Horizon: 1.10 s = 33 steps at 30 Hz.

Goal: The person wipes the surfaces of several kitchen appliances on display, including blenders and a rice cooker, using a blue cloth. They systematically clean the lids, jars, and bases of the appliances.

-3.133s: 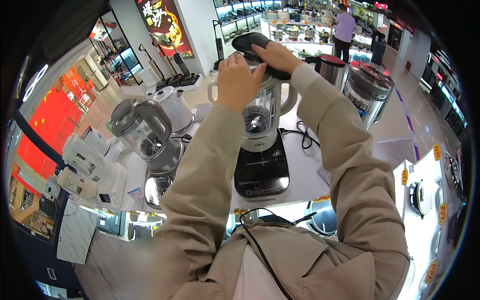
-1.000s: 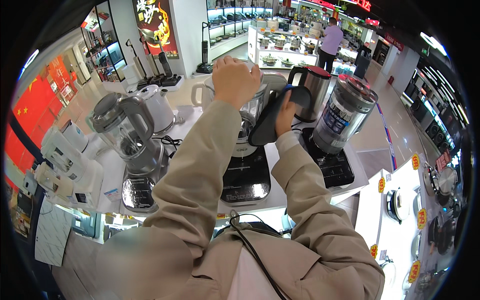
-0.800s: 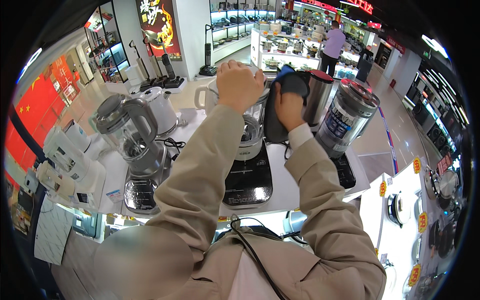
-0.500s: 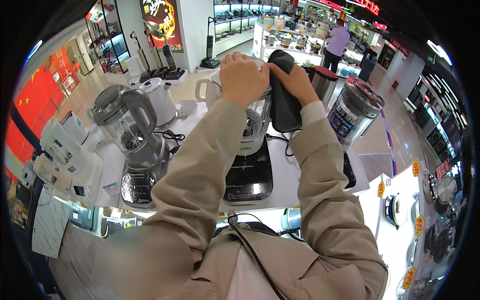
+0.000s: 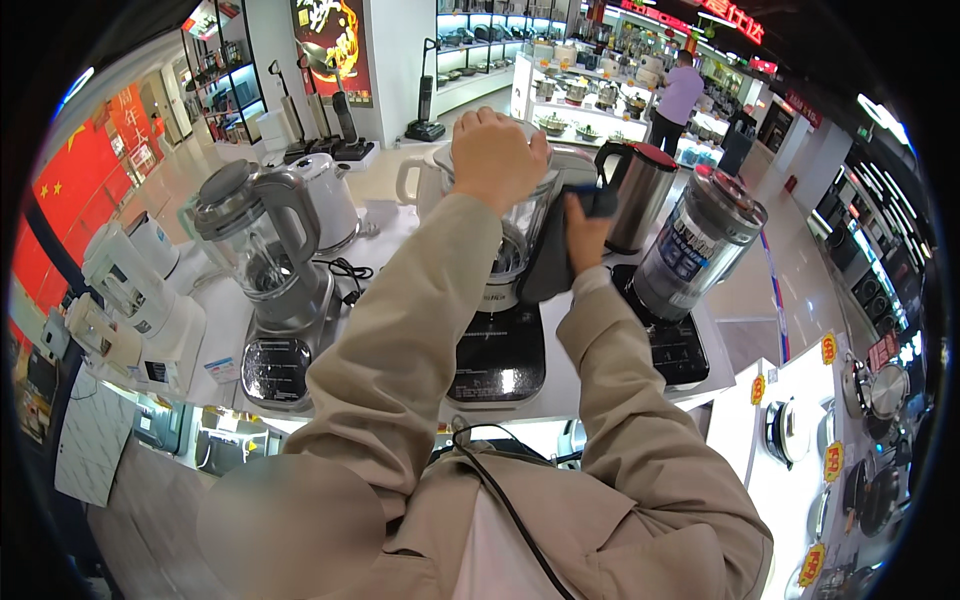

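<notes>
Two white-bodied blenders (image 5: 126, 282) stand far left on our white counter (image 5: 224, 326), then a grey blender (image 5: 282, 310) with a white kettle (image 5: 325, 205) behind it. Our left sleeve (image 5: 405, 310) comes next, blocking part of the middle blender (image 5: 498, 298). Our left hand (image 5: 497, 155) curls over the top of its jug. Our right hand (image 5: 587, 235) grips a dark cloth (image 5: 545, 262) over the jug's lower right. Beyond stand a red-lidded steel kettle (image 5: 641, 205) and a clear jug (image 5: 695, 245) on a black base (image 5: 675, 350). We see metal blades inside the grey blender; the middle jug's blades are partly hidden; a printed label (image 5: 680, 250) screens the right-hand jug.
</notes>
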Tool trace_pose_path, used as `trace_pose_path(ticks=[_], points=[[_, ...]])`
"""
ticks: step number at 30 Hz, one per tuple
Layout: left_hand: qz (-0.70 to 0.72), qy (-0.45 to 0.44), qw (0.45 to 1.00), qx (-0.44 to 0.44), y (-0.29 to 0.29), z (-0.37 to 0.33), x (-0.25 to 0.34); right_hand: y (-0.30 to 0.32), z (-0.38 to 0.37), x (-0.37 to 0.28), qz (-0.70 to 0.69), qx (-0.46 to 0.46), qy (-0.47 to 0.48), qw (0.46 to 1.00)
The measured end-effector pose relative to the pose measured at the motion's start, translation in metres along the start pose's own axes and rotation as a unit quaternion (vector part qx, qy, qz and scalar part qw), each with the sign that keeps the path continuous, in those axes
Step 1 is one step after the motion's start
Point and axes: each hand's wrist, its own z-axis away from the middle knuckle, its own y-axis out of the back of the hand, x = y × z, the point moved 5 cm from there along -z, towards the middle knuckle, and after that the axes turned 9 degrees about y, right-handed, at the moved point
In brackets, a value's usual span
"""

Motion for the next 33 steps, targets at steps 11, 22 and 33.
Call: trace_pose_path(ticks=[11,22,33], points=[[0.010,0.003,1.000,0.005,0.000,-0.003,-0.004,-0.015,-0.041,-0.071,0.233,-0.147,0.256,0.927],[0.032,-0.005,0.999,0.014,-0.004,0.000,-0.002,-0.008,0.001,0.006,-0.075,-0.010,0.042,0.996],[0.032,0.013,0.999,-0.011,-0.003,-0.005,-0.013,-0.008,0.060,-0.075,-0.353,0.333,-0.265,0.833]])
